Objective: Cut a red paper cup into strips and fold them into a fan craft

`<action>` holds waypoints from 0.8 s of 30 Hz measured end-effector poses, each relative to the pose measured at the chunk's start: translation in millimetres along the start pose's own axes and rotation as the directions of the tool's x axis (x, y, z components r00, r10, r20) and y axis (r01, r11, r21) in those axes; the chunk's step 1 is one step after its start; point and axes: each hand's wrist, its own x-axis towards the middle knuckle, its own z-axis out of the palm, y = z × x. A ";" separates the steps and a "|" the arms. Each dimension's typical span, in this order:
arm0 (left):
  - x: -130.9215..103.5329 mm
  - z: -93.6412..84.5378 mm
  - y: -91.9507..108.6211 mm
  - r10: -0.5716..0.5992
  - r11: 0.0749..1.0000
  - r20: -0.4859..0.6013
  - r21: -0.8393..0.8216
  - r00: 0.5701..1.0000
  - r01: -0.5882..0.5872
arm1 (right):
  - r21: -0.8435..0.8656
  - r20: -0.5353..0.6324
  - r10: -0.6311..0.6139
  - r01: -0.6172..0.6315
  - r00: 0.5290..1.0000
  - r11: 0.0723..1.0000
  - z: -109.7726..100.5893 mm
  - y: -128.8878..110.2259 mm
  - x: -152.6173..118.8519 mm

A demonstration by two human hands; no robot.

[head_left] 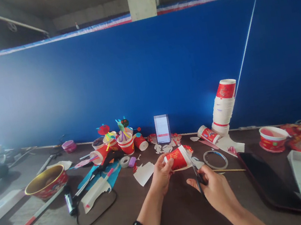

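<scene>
My left hand (pixel 161 173) is closed around a red paper cup (pixel 177 158) with gold print, tipped on its side with its white rim toward the right. In my right hand (pixel 215 186) is a pair of scissors (pixel 196 173), their handles around my fingers. The blades reach up to the cup's white rim; whether they are cutting into it I cannot tell. Beneath the cup, partly hidden by it, lies some white and red paper. A white paper piece (pixel 144 173) rests left of my left hand.
A phone (pixel 162 129) stands upright at the back. On the right are a tall cup stack (pixel 223 110), a wire ring (pixel 215 159), a wooden stick (pixel 231 170) and a dark tablet-like slab (pixel 270 181). Decorated cups (pixel 126 145), a glue gun (pixel 70 201) and a gold-rimmed bowl (pixel 47 182) are left.
</scene>
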 end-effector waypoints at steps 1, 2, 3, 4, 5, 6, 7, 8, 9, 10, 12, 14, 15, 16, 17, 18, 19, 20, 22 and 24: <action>0.3 -0.6 -0.3 0.003 1.000 0.001 -0.003 1.000 -0.003 | 0.000 0.001 -0.005 0.005 1.000 1.000 0.5 0.8 0.4; 0.4 -1.0 -0.5 0.005 1.000 0.001 -0.005 1.000 -0.005 | 0.002 0.001 -0.011 0.011 1.000 1.000 0.9 1.5 0.6; 0.3 -1.3 -0.5 0.006 1.000 0.000 -0.004 1.000 -0.006 | 0.006 0.003 -0.018 0.018 1.000 1.000 1.2 2.2 0.6; 0.2 -1.4 -0.3 0.005 1.000 -0.002 -0.002 1.000 -0.005 | 0.013 0.006 -0.024 0.024 1.000 1.000 1.5 2.7 0.4; 0.0 -1.4 0.1 0.002 1.000 -0.005 0.002 1.000 -0.002 | 0.022 0.009 -0.031 0.031 0.999 0.999 1.6 3.0 0.1; -0.2 -1.3 0.6 0.000 1.000 -0.007 0.005 1.000 0.000 | 0.032 0.012 -0.036 0.036 0.999 0.999 1.7 3.2 -0.3; -0.3 -1.1 1.3 -0.003 1.000 -0.010 0.008 1.000 0.003 | 0.042 0.013 -0.041 0.040 0.999 0.998 1.8 3.2 -0.8; -0.3 -0.9 1.9 -0.005 1.000 -0.012 0.010 1.000 0.005 | 0.050 0.013 -0.044 0.043 0.999 0.998 1.8 3.1 -1.4; -0.3 -0.7 2.4 -0.007 1.000 -0.014 0.012 1.000 0.007 | 0.058 0.013 -0.045 0.044 0.999 0.997 1.8 3.0 -1.9; -0.2 -0.6 2.8 -0.008 1.000 -0.013 0.013 1.000 0.008 | 0.066 0.014 -0.045 0.044 0.999 0.997 1.6 2.8 -2.4; 0.2 -0.6 3.1 -0.008 1.000 -0.011 0.012 1.000 0.008 | 0.079 0.019 -0.044 0.042 0.999 0.996 1.1 2.3 -3.3; 0.6 -1.1 2.8 -0.008 1.000 -0.010 0.012 1.000 0.008 | 0.081 0.028 -0.038 0.036 0.999 0.996 0.5 2.0 -4.1; 0.7 -1.4 2.5 -0.008 1.000 -0.010 0.012 1.000 0.008 | 0.077 0.032 -0.036 0.033 0.999 0.996 0.2 1.8 -4.3; 0.9 -1.9 2.2 -0.007 1.000 -0.011 0.013 1.000 0.007 | 0.071 0.035 -0.033 0.031 0.999 0.997 -0.1 1.7 -4.5; 1.1 -2.3 1.9 -0.007 1.000 -0.009 0.013 1.000 0.007 | 0.065 0.037 -0.032 0.030 0.999 0.997 -0.3 1.7 -4.6; 1.2 -2.8 1.7 -0.005 1.000 -0.005 0.013 1.000 0.005 | 0.060 0.039 -0.033 0.031 0.999 0.998 -0.5 1.7 -4.6; 1.3 -3.2 1.6 -0.003 1.000 -0.002 0.012 1.000 0.003 | 0.058 0.042 -0.035 0.033 0.999 0.998 -0.6 1.8 -4.6; 1.3 -3.5 1.7 -0.003 1.000 0.002 0.011 1.000 0.003 | 0.056 0.044 -0.036 0.034 0.998 0.998 -0.6 1.9 -4.4; 0.9 -3.7 2.4 -0.002 1.000 0.004 0.008 1.000 0.002 | 0.060 0.045 -0.035 0.033 0.998 0.998 -0.5 2.2 -4.1; 0.2 -3.7 3.6 0.001 1.000 0.004 0.009 1.000 -0.001 | 0.063 0.045 -0.033 0.030 0.998 0.998 -0.4 2.7 -4.0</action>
